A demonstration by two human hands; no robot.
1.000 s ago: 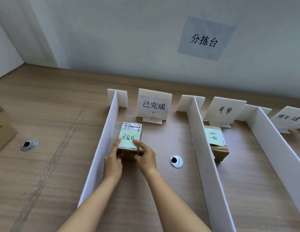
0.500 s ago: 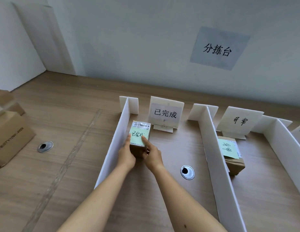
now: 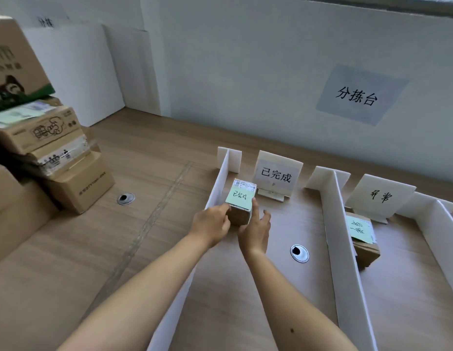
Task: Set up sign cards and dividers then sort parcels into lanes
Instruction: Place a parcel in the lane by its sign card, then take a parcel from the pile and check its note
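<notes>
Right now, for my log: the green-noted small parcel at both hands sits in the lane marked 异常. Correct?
No. In the head view the small parcel sits in the lane whose sign card reads 已完成, left hand and right hand at it.

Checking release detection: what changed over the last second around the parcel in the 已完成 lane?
The parcel slid deeper into the lane, up beside the sign card. The right hand lifted its index finger off the green note; its fingers are now spread by the parcel's right side. The left hand still holds the near left corner. The dividers and the second parcel stayed put.
</notes>
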